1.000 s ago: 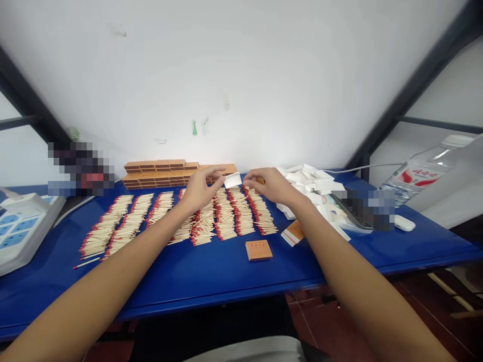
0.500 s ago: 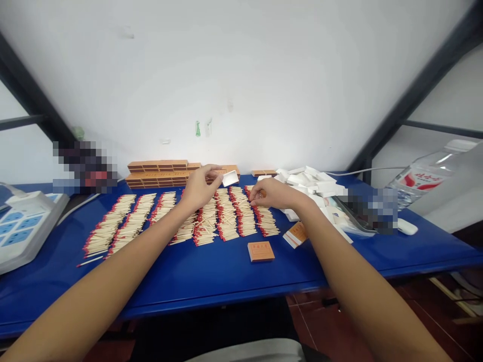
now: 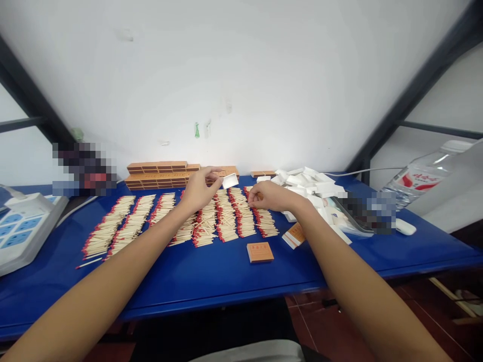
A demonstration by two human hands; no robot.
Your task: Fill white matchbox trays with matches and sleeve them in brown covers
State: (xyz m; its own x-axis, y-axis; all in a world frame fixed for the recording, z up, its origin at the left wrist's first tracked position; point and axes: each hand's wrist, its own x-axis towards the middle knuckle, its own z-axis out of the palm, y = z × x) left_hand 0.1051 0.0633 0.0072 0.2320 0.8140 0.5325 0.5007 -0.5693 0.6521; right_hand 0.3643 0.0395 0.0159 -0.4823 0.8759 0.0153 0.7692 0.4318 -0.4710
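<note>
My left hand [image 3: 200, 192] pinches a small white matchbox tray [image 3: 230, 180] above the far ends of the match rows, its open side facing me. My right hand [image 3: 267, 195] is closed, thumb and fingers together, over the upper part of the rightmost row of matches [image 3: 267, 225]. Whatever sits between those fingertips is too small to make out. Several rows of red-tipped matches [image 3: 226, 221] lie side by side on the blue table [image 3: 181, 289]. Nearer to me lies an orange matchbox [image 3: 260, 252].
Stacked orange matchboxes [image 3: 158, 178] line the wall. White trays [image 3: 302, 181] are heaped on the right, with flat orange-and-white matchbox sleeves [image 3: 294, 235] in front. Farther right stand a plastic bottle [image 3: 418, 178] and a white mouse-like object [image 3: 405, 227]. A power strip [image 3: 22, 226] sits left.
Both hands stay almost in place. The right hand's fingers have curled slightly more at the matches; the tray remains in the left hand. The view has shifted a little.
</note>
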